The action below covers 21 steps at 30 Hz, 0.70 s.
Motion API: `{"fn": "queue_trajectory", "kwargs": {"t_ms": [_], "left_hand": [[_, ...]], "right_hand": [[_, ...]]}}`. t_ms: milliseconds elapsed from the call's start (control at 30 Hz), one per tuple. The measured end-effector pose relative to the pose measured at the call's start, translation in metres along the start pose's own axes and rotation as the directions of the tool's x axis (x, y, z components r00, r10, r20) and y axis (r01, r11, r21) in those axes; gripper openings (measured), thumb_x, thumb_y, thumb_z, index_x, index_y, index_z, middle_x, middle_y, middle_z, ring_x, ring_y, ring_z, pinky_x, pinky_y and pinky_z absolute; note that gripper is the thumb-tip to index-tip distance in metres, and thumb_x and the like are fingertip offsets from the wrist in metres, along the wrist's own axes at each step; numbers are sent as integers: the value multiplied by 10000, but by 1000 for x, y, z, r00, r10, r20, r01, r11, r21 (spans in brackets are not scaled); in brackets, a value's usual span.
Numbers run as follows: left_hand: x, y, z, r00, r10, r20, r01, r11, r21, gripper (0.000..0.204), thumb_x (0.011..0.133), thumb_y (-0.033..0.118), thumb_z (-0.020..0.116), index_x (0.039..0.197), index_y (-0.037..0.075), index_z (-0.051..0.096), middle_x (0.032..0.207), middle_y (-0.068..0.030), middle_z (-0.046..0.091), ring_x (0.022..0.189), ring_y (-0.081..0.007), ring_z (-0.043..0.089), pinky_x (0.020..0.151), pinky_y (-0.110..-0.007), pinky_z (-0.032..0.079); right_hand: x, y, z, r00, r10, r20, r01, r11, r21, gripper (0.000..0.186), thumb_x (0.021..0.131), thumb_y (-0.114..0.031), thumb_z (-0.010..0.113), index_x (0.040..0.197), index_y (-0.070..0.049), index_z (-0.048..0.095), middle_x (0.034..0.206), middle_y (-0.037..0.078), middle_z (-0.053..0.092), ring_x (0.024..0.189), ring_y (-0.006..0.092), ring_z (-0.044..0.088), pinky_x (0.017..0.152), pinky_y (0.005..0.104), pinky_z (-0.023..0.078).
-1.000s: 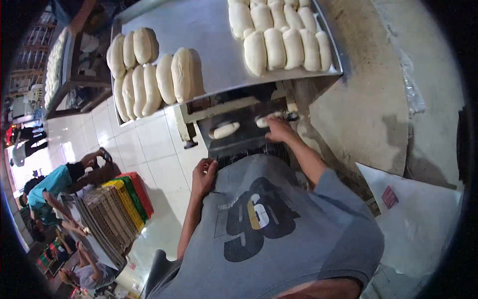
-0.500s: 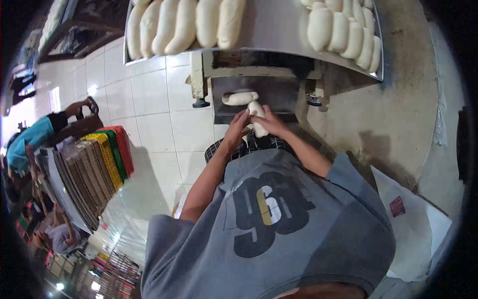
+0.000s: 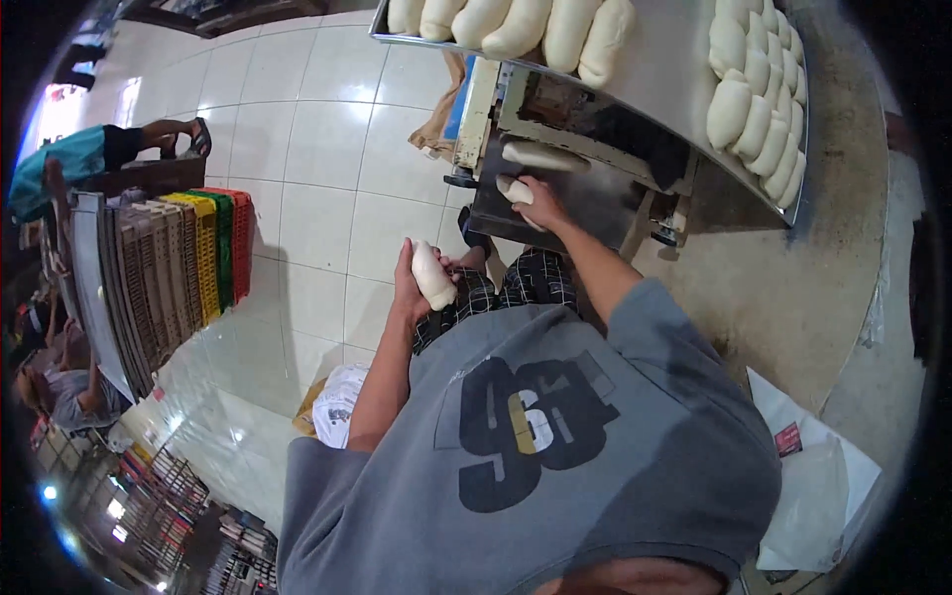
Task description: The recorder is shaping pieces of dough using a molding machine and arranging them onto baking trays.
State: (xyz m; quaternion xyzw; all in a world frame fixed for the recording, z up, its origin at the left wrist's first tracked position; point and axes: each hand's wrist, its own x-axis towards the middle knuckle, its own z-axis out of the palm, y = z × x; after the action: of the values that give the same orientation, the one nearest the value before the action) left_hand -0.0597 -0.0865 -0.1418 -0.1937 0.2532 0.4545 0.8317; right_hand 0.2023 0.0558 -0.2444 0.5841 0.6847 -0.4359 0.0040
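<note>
- Dough roll (image 3: 433, 278): centre of the frame, slightly left; lies along the palm of the left hand (image 3: 405, 288), fingers curled round it.
- Second roll (image 3: 515, 189): upper centre, grasped by the right hand (image 3: 540, 206) over the dark plate (image 3: 600, 203); cannot tell if lifted clear.
- Third roll (image 3: 545, 157): lies untouched on the plate, just above the second.
- Step in hand (judged): collecting rolls from the plate. Next move calls for a light grip, dough looking soft.
- Metal tray (image 3: 674, 55): top right, carrying rows of rolls (image 3: 759, 114).
- Crates (image 3: 208, 258): stacked, left edge.
</note>
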Motion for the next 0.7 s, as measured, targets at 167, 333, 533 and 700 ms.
{"fn": "queue_trajectory", "kwargs": {"t_ms": [167,333,533,700], "left_hand": [[6,-11,38,994,114,-3,-114,989,-89,653,841,573,370,1214,52,491,1283,-171,464,1100,-291,512,952,-552,350],[34,-19,41,968,183,-170,-172,982,75,616,840,540,368,1168,35,496,1058,-148,590,958,-302,589,876,-429,465],[16,-24,47,986,168,-10,-168,979,-111,726,823,583,371,1225,-18,429,1097,-239,551,975,-358,570,861,-464,466],[9,-29,32,964,220,-148,-232,970,-67,743,810,603,374,1234,-5,420,1100,-236,549,977,-360,567,855,-464,468]], "right_hand": [[-47,-32,38,979,192,67,-196,806,559,714,679,-329,720,1237,-9,411,1176,173,495,1042,277,510,856,369,423],[-93,-98,30,993,-109,54,84,935,343,483,883,-415,513,1229,-85,448,1238,168,369,1142,315,343,947,395,305],[-23,-37,-20,976,-146,-159,79,928,-363,597,779,-338,647,1300,-176,408,1230,193,385,1145,372,343,954,517,252],[-3,4,-14,986,-166,-17,138,866,-480,623,735,-231,676,1285,-167,389,1115,162,478,965,329,491,856,453,385]]}}
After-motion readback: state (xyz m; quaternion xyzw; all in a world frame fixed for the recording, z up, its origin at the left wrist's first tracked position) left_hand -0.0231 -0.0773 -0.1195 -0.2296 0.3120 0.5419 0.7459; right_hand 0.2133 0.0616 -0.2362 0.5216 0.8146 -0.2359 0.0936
